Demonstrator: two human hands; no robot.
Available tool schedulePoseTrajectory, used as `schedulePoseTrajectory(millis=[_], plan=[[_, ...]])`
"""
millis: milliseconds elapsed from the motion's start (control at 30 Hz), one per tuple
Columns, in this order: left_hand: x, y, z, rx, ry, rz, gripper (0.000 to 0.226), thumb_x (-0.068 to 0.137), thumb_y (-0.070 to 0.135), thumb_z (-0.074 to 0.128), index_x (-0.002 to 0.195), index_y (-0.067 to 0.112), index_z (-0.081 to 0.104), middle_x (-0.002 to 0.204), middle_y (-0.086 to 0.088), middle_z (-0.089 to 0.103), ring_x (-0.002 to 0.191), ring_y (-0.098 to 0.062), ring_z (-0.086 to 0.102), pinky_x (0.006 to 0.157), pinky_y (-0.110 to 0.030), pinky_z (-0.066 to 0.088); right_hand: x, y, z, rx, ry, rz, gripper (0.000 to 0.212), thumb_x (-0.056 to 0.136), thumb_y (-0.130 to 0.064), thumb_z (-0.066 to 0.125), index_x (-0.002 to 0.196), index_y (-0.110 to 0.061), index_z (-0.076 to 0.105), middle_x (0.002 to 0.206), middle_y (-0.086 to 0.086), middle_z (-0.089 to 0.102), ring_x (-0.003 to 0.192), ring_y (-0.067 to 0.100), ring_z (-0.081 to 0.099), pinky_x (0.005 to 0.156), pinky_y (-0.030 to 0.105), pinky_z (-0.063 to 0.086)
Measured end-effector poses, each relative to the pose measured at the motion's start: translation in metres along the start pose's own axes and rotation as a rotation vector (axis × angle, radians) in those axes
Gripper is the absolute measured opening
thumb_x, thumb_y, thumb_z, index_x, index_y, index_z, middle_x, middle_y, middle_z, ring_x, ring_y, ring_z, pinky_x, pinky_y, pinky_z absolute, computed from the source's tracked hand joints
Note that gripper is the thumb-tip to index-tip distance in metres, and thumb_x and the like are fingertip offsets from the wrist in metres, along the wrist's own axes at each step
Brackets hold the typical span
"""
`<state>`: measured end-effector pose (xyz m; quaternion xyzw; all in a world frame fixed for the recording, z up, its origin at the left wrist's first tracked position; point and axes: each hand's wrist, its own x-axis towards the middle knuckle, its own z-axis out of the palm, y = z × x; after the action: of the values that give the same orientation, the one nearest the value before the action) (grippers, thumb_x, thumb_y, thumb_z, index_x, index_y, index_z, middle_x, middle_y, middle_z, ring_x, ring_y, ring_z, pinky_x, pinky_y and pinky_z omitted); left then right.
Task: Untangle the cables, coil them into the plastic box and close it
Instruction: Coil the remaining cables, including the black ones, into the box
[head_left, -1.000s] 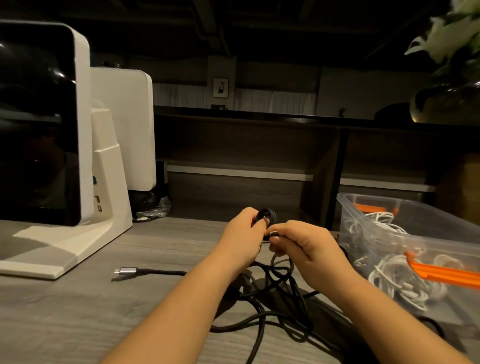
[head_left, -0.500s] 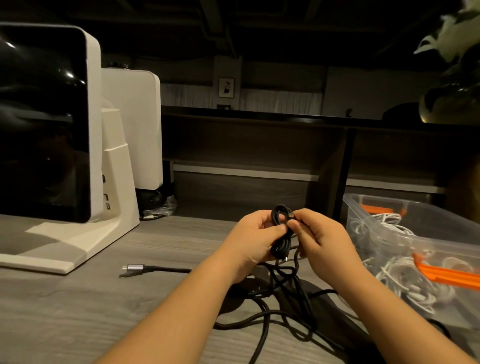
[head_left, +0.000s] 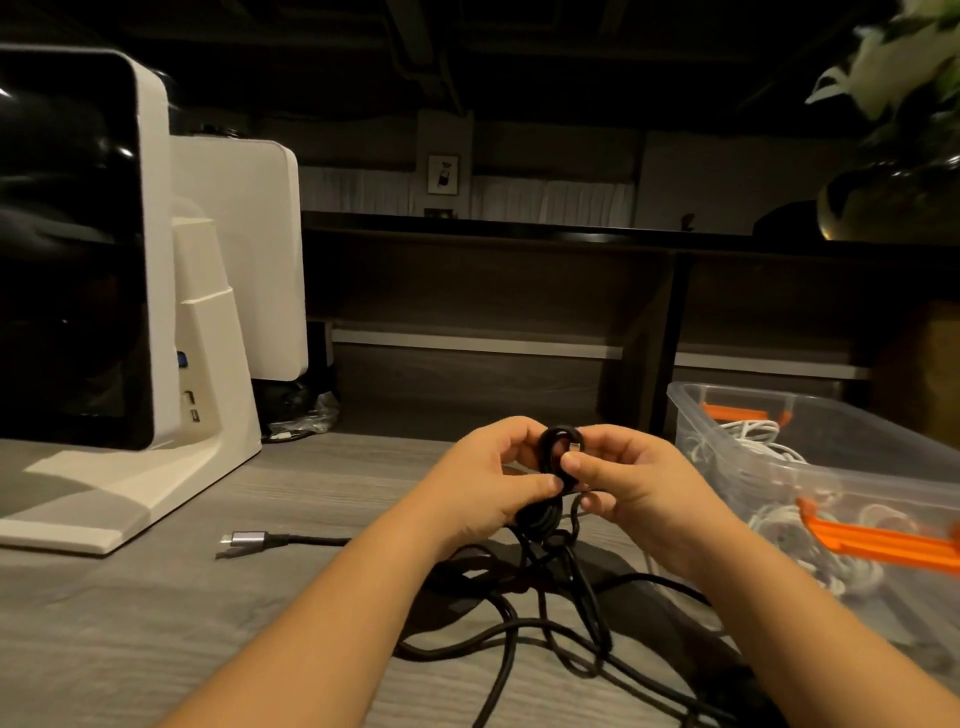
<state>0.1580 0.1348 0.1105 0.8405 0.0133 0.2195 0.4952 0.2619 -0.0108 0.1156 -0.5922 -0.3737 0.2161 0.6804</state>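
Left hand (head_left: 488, 478) and right hand (head_left: 628, 483) grip black cable coil (head_left: 558, 457).

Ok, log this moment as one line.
left hand: holds black coil | right hand: pinches coil | loose cable on table | box: open, white cables inside

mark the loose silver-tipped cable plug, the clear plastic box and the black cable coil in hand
Silver-tipped black cable plug (head_left: 244, 539), head view: on the metal shell.
Clear plastic box with orange latches (head_left: 737, 410), head view: on its far-left wall.
Small black cable coil (head_left: 551, 441), head view: on the loop's upper-left arc.
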Motion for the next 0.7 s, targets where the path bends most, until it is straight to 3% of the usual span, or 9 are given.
schedulePoseTrajectory(millis=[67, 167, 300, 433, 567, 700], plan=[[0.0, 0.0, 0.001, 0.07, -0.046, -0.018, 0.025, 0.091, 0.015, 0.069, 0.106, 0.034, 0.064, 0.107, 0.009, 0.069, 0.104, -0.009, 0.066, 0.088, -0.031, 0.057, 0.001, 0.001, -0.003, -0.006, -0.003, 0.048, 0.014, 0.067, -0.008, 0.076, 0.074, -0.008, 0.064, 0.078, 0.009, 0.069, 0.073, 0.018, 0.068, 0.058, 0.023, 0.052], [0.002, 0.001, 0.004, 0.206, -0.025, -0.003, 0.028, 0.091, 0.015, 0.07, 0.1, 0.039, 0.06, 0.104, 0.011, 0.068, 0.102, -0.007, 0.065, 0.092, -0.033, 0.057, 0.001, 0.003, -0.001, -0.089, 0.06, 0.083, 0.023, 0.074, -0.003, 0.077, 0.067, -0.009, 0.055, 0.07, 0.009, 0.066, 0.069, 0.019, 0.065, 0.053, 0.024, 0.05], [0.003, 0.0, 0.008, 0.248, 0.036, 0.015, 0.022, 0.093, 0.019, 0.067, 0.101, 0.037, 0.059, 0.101, 0.011, 0.066, 0.094, -0.007, 0.065, 0.083, -0.026, 0.057, 0.0, 0.004, 0.006, -0.128, 0.135, 0.04, 0.019, 0.079, -0.004, 0.076, 0.072, -0.003, 0.058, 0.067, 0.009, 0.066, 0.058, 0.015, 0.065, 0.053, 0.021, 0.051], [0.003, 0.0, 0.004, 0.215, 0.038, -0.009, 0.016, 0.093, 0.021, 0.069, 0.101, 0.033, 0.063, 0.099, 0.01, 0.066, 0.091, -0.006, 0.065, 0.076, -0.019, 0.055, -0.003, 0.005, 0.007, -0.126, 0.141, 0.033, 0.007, 0.081, -0.002, 0.073, 0.083, 0.002, 0.068, 0.076, 0.013, 0.073, 0.073, 0.022, 0.074, 0.061, 0.023, 0.056], [0.002, 0.0, 0.0, 0.173, 0.03, -0.044, 0.014, 0.09, 0.02, 0.072, 0.099, 0.03, 0.066, 0.096, 0.006, 0.069, 0.091, -0.009, 0.066, 0.081, -0.024, 0.056, -0.006, 0.001, 0.004, -0.174, 0.045, 0.031, 0.007, 0.088, -0.002, 0.065, 0.091, -0.002, 0.072, 0.077, 0.009, 0.072, 0.07, 0.014, 0.07, 0.063, 0.019, 0.054], [0.003, 0.001, 0.005, 0.237, 0.069, -0.04, 0.017, 0.09, 0.019, 0.072, 0.094, 0.033, 0.063, 0.094, 0.01, 0.064, 0.093, -0.006, 0.062, 0.082, -0.024, 0.054, -0.002, 0.004, 0.006, -0.189, 0.091, 0.068, 0.004, 0.09, -0.001, 0.063, 0.092, 0.001, 0.066, 0.078, 0.011, 0.07, 0.074, 0.019, 0.071, 0.066, 0.024, 0.056]])
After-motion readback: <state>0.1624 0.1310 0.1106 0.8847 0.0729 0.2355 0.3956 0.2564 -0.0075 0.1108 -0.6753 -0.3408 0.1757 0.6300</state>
